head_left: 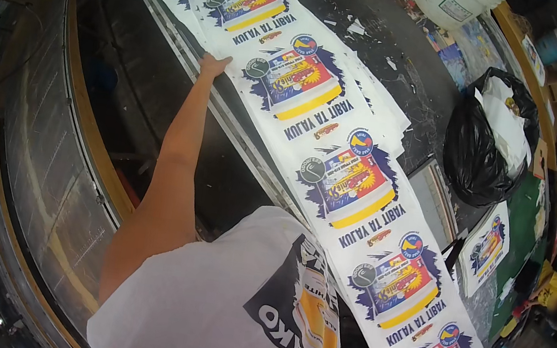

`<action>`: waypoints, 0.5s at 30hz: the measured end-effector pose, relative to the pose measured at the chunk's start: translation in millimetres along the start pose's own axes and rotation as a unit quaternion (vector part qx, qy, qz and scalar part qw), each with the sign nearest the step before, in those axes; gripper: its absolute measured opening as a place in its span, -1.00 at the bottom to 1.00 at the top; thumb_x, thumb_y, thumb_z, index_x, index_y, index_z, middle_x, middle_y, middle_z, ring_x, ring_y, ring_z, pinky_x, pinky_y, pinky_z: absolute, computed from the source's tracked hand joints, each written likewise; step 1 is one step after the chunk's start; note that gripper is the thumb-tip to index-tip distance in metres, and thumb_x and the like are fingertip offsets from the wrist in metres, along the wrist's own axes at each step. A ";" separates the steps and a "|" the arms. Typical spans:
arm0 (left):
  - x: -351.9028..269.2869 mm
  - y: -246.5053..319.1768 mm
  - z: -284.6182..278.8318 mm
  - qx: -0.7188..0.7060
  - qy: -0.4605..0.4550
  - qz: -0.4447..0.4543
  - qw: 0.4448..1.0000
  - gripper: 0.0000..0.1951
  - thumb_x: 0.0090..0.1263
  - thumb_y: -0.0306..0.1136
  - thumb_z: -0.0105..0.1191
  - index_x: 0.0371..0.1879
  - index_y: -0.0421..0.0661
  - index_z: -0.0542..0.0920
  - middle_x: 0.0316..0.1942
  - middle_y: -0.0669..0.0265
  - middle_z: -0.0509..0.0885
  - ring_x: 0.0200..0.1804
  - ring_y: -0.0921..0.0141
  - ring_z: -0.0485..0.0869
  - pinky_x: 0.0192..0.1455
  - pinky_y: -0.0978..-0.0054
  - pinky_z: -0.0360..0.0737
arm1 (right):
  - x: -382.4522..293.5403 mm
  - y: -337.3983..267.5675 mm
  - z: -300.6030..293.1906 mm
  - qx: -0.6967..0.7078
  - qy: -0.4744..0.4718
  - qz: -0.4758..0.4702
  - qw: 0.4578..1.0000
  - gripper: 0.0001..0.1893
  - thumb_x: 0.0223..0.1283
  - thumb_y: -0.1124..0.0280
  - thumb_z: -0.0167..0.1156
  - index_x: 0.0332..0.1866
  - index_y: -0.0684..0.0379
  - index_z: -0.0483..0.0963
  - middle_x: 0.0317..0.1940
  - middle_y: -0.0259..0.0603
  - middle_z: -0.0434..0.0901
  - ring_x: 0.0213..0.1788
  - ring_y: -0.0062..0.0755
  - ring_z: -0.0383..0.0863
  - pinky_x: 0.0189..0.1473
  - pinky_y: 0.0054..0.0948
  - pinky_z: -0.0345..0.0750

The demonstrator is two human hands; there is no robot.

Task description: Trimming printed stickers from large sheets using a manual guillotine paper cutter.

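Observation:
A long white printed strip runs diagonally across the dark table in front of me, bearing the same colourful design and lettering over and over. At its upper end several layers overlap, and white layers stick out from under its right side. My left hand is at the strip's near edge, beside the metal rail of the table. One digit points over the white material; whether the fingers pinch it is hidden. My right hand is out of view. The strip's lower end passes to the right of my white shirt.
A black plastic bag with white material inside sits beyond the strip. A white bucket stands at the back, near white scraps. Printed sheets are stacked at right, where another person appears. Behind my left arm is a long wood-edged table.

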State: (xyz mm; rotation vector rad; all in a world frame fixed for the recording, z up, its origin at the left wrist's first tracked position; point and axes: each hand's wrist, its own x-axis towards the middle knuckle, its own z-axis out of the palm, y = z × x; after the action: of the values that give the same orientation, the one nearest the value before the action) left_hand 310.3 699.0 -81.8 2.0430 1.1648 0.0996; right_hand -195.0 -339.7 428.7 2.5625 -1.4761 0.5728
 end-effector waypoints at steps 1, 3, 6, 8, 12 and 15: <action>-8.8 5.9 8.4 0.079 0.013 -0.058 0.995 0.07 0.02 -0.05 0.58 0.43 -0.34 0.21 0.36 -0.14 0.41 0.26 0.13 0.58 0.01 0.24 0.74 | 1.3 5.7 -8.9 -0.003 -0.002 0.002 1.000 -0.60 0.34 0.16 0.29 0.01 0.33 0.66 -0.13 0.05 0.74 -0.18 -0.14 0.67 -0.01 -0.19 0.59; -39.8 15.6 14.6 -0.008 -0.089 -0.110 0.990 0.13 -0.01 0.03 0.58 0.42 -0.36 0.18 0.40 -0.16 0.32 0.30 0.11 0.53 -0.01 0.22 0.76 | 1.8 18.2 -30.7 -0.015 -0.004 0.008 1.000 -0.59 0.36 0.16 0.27 0.03 0.34 0.65 -0.11 0.05 0.73 -0.16 -0.15 0.67 0.00 -0.20 0.59; -66.8 23.8 19.3 -0.071 -0.132 -0.158 0.976 0.21 -0.04 0.11 0.59 0.41 -0.39 0.11 0.43 -0.17 0.24 0.33 0.09 0.48 -0.08 0.22 0.81 | 12.9 31.8 -37.8 -0.007 -0.025 0.007 1.000 -0.59 0.39 0.16 0.24 0.06 0.35 0.64 -0.08 0.04 0.73 -0.14 -0.16 0.66 0.02 -0.22 0.58; -70.8 20.0 20.4 -0.043 -0.095 -0.152 0.983 0.23 -0.05 0.12 0.59 0.41 -0.41 0.08 0.42 -0.16 0.25 0.32 0.08 0.48 -0.13 0.23 0.84 | 15.7 41.9 -37.7 0.001 -0.044 0.007 0.999 -0.58 0.41 0.15 0.22 0.08 0.35 0.63 -0.07 0.04 0.72 -0.12 -0.17 0.66 0.02 -0.23 0.58; -47.3 -1.0 13.8 -0.081 -0.063 -0.079 0.992 -0.07 -0.02 -0.27 0.59 0.24 -0.41 0.27 0.28 -0.05 0.45 0.02 0.14 0.69 -0.31 0.27 0.84 | 29.3 58.6 -45.5 0.025 -0.072 0.005 0.997 -0.57 0.46 0.15 0.18 0.12 0.36 0.61 -0.03 0.03 0.71 -0.09 -0.19 0.65 0.04 -0.25 0.57; -69.8 -1.3 47.3 -0.051 -0.063 -0.041 0.996 -0.20 0.06 -0.16 0.53 0.18 -0.39 0.42 0.24 -0.06 0.51 0.08 0.09 0.68 -0.17 0.03 0.79 | 13.8 102.1 -94.0 -0.011 -0.049 0.003 0.999 -0.54 0.49 0.13 0.15 0.20 0.34 0.59 0.07 0.05 0.69 0.00 -0.15 0.65 0.12 -0.25 0.55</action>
State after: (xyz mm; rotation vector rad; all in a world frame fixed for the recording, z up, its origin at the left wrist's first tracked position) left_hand 288.4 618.8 -95.7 1.8814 1.1399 -0.0092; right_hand -300.4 -375.5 512.7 2.6046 -1.5107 0.4359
